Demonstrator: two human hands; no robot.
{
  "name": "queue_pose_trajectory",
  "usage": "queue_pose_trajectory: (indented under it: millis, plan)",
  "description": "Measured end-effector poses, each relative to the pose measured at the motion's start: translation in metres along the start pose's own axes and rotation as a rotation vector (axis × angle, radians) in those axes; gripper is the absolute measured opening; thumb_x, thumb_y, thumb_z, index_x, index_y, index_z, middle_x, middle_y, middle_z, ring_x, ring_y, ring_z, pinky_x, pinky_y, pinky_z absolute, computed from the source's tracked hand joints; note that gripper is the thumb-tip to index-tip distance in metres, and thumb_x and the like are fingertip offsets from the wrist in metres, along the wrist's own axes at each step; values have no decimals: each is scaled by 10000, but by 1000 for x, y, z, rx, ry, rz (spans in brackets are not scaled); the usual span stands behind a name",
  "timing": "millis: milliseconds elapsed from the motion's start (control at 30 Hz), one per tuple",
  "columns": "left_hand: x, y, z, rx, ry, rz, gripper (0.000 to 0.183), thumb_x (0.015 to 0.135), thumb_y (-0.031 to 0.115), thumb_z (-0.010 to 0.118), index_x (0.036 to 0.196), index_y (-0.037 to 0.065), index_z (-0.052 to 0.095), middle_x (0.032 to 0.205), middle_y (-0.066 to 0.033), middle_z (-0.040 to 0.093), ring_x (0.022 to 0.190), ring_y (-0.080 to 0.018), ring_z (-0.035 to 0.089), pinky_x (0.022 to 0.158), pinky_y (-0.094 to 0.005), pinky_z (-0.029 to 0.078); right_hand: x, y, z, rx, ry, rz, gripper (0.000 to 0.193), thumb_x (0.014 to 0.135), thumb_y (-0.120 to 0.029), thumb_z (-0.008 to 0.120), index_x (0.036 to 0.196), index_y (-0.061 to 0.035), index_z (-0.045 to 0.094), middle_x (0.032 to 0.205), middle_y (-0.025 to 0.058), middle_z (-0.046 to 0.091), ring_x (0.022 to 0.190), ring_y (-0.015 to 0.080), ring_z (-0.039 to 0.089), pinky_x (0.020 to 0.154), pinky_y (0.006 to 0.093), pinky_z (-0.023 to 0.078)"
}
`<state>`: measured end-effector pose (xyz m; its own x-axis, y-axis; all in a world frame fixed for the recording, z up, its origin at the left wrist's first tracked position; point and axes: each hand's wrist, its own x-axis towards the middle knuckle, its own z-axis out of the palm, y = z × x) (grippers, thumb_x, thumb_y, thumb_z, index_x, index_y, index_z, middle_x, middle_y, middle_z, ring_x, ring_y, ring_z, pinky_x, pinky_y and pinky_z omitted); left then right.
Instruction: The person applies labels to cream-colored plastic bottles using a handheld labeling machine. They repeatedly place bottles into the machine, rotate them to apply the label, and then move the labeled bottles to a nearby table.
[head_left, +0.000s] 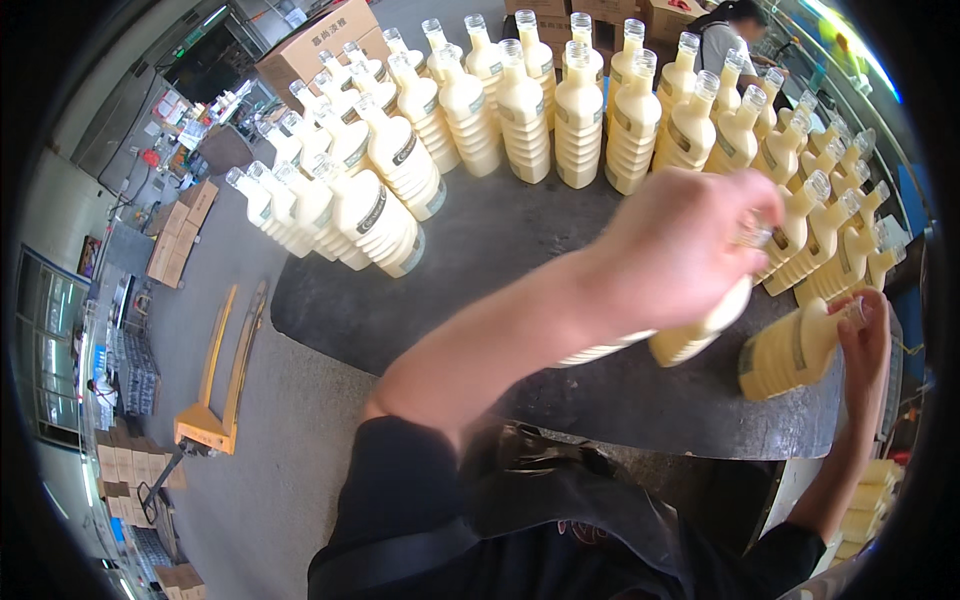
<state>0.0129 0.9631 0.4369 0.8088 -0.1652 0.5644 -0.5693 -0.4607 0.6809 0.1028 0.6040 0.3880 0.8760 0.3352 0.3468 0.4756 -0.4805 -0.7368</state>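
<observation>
Left hand (pixel 690 240): it is closed around the neck of a first bottle (pixel 695 338), tilted above the table (pixel 480 240); blur hides the exact finger places.
Right hand (pixel 869 335): its fingers grip the neck of a second bottle (pixel 788 352), which leans at the table's near right part.
Third bottle (pixel 600 351): mostly hidden behind the left forearm.
Handling: the bottles look stiff; if the cream colour is a filling, they should be rather heavy, and an uncapped mouth could spill. Glass or plastic, I cannot tell.
Best hold: the narrow neck suits the fingers; the ribbed body should slip less.
Standing bottles (pixel 525 130): they crowd the table's left, far and right sides.
Beyond: a yellow pallet jack (pixel 208 425) and, farther, stacked cartons (pixel 180 238).
Far back: a person (pixel 735 45).
</observation>
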Motion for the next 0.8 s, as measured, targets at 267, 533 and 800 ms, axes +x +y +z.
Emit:
queue_pose_trajectory:
  millis: [267,533,800]
  plan:
    - [-98,9,-125,81,35,-376,306,840,-38,707,1130,56,672,1036,-27,700,924,-88,656,819,-251,540,24,-122,114,324,-295,-130,433,871,-228,778,1174,-28,542,1063,64,619,1008,137,622,820,255,502]
    - [-184,26,-213,139,264,-490,332,804,-59,707,1116,31,636,1085,-85,696,1012,-160,670,870,-304,541,45,-196,190,383,-591,-146,402,862,-192,802,1118,-12,549,1025,56,650,949,117,621,842,266,503]
    - [-255,47,-306,227,435,-832,342,820,-73,635,1124,83,634,1106,-29,690,886,-35,598,691,-190,479,48,-260,264,354,-732,-397,407,839,-116,815,1135,2,562,1020,87,675,968,159,685,851,301,571]
